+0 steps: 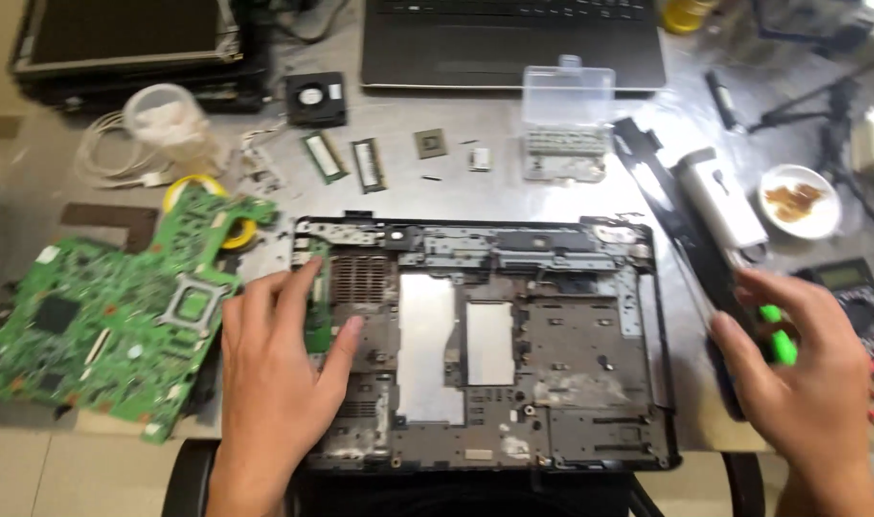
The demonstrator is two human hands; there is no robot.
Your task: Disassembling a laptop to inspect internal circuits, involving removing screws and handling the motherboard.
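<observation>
Stripped laptop base (513,383) lies centre-table, motherboard (102,325) already out, lying left. Left hand (274,383) spread flat on base's left edge; right hand (801,383) closed around green-handled screwdriver (777,335). Refit not begun

green motherboard (102,325) laid at left edge of grey table (571,196), yellow tape roll (228,222) partly hidden behind it. two ram sticks (346,161) placed side by side beyond, small black fan (315,99) farther back, cpu chip (430,143) to right. clear plastic parts box (566,120) set open near closed laptop (513,43). white dish (799,201) seen at right, multimeter (853,292) near it. white cable coil (106,158) beside translucent cup (169,120).
</observation>
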